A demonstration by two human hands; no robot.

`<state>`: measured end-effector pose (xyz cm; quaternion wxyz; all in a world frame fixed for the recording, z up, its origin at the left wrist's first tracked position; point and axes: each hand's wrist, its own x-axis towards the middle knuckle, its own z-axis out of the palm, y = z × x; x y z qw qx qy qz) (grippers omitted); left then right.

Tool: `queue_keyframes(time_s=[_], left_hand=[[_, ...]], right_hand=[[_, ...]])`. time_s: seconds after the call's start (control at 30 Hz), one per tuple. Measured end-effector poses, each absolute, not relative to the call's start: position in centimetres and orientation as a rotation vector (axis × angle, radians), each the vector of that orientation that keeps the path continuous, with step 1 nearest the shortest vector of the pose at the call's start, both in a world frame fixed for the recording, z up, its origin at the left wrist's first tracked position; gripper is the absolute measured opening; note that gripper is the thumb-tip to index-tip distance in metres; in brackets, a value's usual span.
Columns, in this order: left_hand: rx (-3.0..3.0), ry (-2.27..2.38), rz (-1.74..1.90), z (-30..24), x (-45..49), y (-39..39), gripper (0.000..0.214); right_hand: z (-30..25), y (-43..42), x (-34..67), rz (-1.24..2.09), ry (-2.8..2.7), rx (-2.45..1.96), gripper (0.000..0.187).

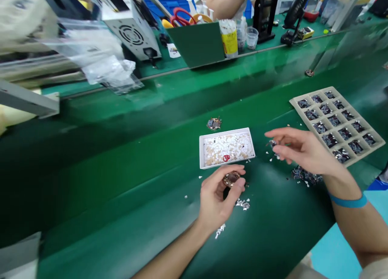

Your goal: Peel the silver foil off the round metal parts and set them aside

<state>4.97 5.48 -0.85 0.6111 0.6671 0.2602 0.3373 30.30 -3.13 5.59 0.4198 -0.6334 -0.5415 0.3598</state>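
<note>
My left hand pinches a small round copper-coloured part between thumb and fingers, just in front of a white shallow box filled with tiny white pieces. My right hand hovers to the right of the box, fingers partly curled around a small dark piece at its fingertips. A blue band sits on that wrist. Under the right hand lies a small heap of dark parts.
A beige compartment tray of dark parts lies at the right. Another round part lies behind the box. White scraps litter the green belt. Behind stand a grey fan unit, plastic bags, a green bin and another person's arm.
</note>
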Motion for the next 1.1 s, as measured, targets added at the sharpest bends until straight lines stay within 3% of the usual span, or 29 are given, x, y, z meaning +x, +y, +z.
queue_keyframes(time_s=[0.1, 0.27, 0.4, 0.6, 0.7, 0.87, 1.1], left_hand=[[1.624, 0.622, 0.770, -0.9, 5.1, 5.4, 0.024], [1.658, 0.606, 0.807, -0.9, 5.4, 5.4, 0.011], [1.617, 0.580, 0.801, -0.9, 5.3, 5.5, 0.016], [1.642, 0.607, 0.829, -1.1, 5.4, 5.5, 0.009], [1.668, 0.610, 0.826, -1.2, 5.4, 5.4, 0.010], [1.674, 0.569, 0.825, -1.1, 5.3, 5.3, 0.017], [1.750, 0.643, 0.915, -1.1, 5.7, 5.4, 0.003]], right_hand=[[4.4, -2.5, 26.8, 0.941, -1.298, -1.502, 0.017], [3.2, -2.4, 24.5, 0.959, -1.308, -1.441, 0.010], [3.2, -2.6, 24.8, 0.817, -1.427, -1.435, 0.002], [3.0, -2.6, 24.9, 0.847, -1.534, -1.497, 0.022], [2.7, -2.5, 24.7, 0.699, -1.622, -1.539, 0.011], [2.6, -2.5, 24.9, 0.608, -1.671, -1.572, 0.011], [2.5, -2.7, 24.9, 0.615, -1.758, -1.576, 0.012]])
